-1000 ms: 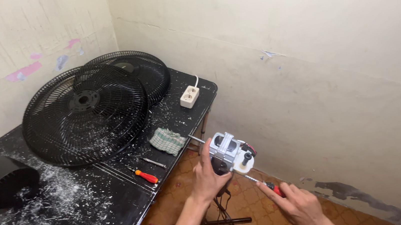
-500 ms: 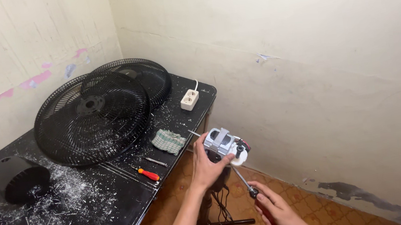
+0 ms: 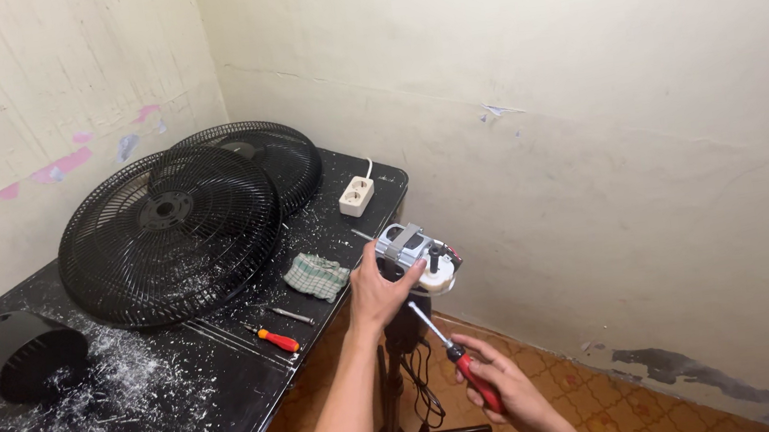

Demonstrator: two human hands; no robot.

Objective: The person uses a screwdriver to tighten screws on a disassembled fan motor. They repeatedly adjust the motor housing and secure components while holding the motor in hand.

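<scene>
Motor (image 3: 416, 253) sits on its stand off the surface's (image 3: 183, 393) right edge; keep your left hand (image 3: 376, 294) clamped around it while your right hand (image 3: 505, 387), gripping the screwdriver (image 3: 453, 353), drives squarely upward.

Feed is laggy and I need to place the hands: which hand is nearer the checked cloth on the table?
Left. The left hand grips the fan motor just right of the cloth. The right hand holds a red screwdriver lower down, off the table, farther away.

Both hands (image 3: 379, 289) (image 3: 510, 387) closed, gripping
</scene>
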